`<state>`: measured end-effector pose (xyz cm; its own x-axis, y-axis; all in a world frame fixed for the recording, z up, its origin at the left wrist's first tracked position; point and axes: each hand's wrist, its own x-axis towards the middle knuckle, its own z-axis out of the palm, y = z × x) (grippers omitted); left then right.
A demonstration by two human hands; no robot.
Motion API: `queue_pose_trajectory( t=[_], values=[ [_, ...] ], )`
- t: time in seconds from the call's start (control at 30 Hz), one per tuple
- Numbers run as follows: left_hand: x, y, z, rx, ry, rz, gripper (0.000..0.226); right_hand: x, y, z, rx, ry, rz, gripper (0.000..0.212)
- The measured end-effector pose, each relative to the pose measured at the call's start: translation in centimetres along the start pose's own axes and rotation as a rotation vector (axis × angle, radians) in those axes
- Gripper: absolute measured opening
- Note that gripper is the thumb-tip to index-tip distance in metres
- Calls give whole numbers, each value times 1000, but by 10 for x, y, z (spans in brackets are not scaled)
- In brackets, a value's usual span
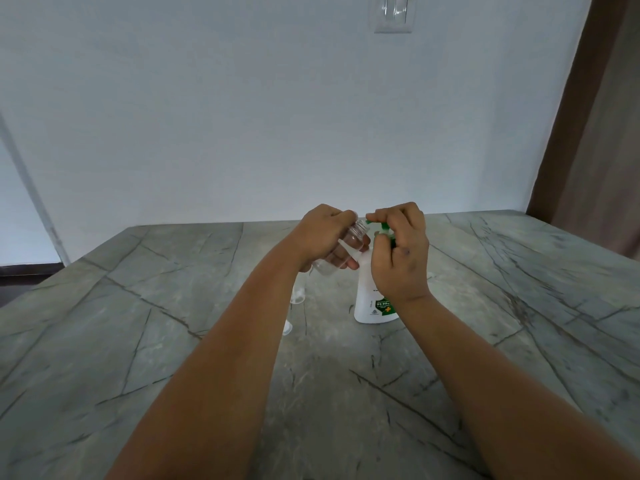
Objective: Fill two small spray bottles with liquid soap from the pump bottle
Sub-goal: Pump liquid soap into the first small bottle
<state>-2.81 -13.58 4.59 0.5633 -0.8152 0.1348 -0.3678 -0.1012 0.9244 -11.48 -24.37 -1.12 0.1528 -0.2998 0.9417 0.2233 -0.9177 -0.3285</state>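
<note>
Left hand (320, 233): we grip a tilted spray bottle (341, 249).
Right hand (401, 247): we clasp the pump bottle (372, 296) head.

hands: 2 (325, 237) (401, 251) | pump bottle: 1 (372, 299) | small clear bottle: 1 (341, 249) | table: 1 (138, 341)

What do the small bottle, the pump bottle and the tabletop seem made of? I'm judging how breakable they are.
Small spray bottle: clear, glossy, fingers show through; plastic or glass, can't tell. Pump bottle: opaque white, smooth plastic by its look, with a green pump head. Tabletop: grey stone-look surface with dark veins, probably marble or a laminate copy.
</note>
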Motion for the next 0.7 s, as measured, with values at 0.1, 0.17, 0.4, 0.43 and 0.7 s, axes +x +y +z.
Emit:
queue_pose_trajectory(
  t=[0.1, 0.17, 0.4, 0.43, 0.7],
  values=[
    [-1, 1, 1, 1, 11, 9, 41, 0, -1, 2, -25, 13, -15, 30],
    [-2, 2, 2, 10, 18, 15, 40, 0, -3, 3, -22, 18, -4, 28],
    [2, -2, 5, 14, 58, 34, 41, -5, -7, 2, -42, -18, 18, 40],
    [2, -2, 5, 20, 74, 37, 41, -6, -10, 3, -51, -20, 33, 41],
    [-2, 0, -3, -28, 52, 17, 44, -7, -8, 2, -86, -69, 27, 43]
  ],
)
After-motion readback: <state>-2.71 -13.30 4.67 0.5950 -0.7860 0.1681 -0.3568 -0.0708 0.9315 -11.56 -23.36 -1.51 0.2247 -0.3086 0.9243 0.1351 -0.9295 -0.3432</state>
